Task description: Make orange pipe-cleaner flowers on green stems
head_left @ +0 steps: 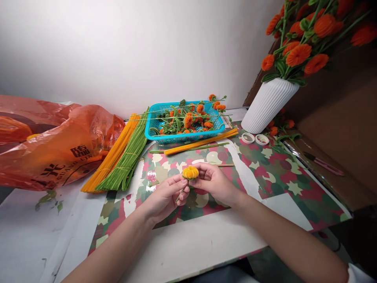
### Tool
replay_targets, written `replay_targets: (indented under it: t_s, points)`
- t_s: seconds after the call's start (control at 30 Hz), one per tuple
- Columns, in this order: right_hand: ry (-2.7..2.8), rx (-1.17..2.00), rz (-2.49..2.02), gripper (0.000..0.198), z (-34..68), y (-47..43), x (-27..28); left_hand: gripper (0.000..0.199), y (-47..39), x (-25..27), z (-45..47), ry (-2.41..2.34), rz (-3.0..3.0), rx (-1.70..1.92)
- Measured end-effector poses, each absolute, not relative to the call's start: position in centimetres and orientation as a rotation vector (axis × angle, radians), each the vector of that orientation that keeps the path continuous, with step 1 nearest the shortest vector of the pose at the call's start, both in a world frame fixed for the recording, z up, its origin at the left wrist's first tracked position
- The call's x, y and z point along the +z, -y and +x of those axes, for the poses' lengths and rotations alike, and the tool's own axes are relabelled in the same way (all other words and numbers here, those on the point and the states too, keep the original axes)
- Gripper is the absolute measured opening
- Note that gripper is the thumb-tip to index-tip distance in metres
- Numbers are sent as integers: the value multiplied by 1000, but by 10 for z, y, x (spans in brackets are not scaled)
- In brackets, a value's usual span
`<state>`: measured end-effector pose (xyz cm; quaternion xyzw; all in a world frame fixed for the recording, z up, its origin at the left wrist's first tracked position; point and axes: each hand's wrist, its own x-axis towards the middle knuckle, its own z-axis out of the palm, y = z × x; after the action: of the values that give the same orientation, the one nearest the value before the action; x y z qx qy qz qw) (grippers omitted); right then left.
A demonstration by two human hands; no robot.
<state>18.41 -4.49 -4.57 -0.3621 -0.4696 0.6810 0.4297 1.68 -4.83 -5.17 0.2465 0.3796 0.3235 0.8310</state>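
Between my two hands, above the patterned table cover, is a small yellow pipe-cleaner flower (190, 172) with a short green stem pointing down and left. My left hand (169, 193) pinches the stem just under the bloom, its other fingers curled beneath. At the right side of the bloom, the thumb and fingertips of my right hand (216, 183) close on the petals. Behind my right hand a thin brown stick (225, 165) lies on the cover. Farther back rest a bundle of yellow pipe cleaners (203, 142) and a green pipe cleaner (212, 146).
A blue basket (184, 138) of orange flowers stands at the back. Left are yellow stems (113, 157), green stems (126, 157) and an orange plastic bag (64, 153). Right are a white vase (269, 104) of orange flowers, two tape rolls (247, 138) and a pink cutter (328, 164).
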Motion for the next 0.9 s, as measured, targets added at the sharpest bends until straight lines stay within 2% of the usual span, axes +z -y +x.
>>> replay_targets:
  t_s: [0.2,0.53,0.9]
  points:
    - [1159,1639,-970,35,183,43,-51,28,49,-53,19,-899,550,733]
    - [1124,1616,-978,34,183,44,-52,22,57,-49,24,-1096,970,952]
    - [1240,1472,-1047,29,185,43,-57,19,52,-42,14,-1100,1355,835]
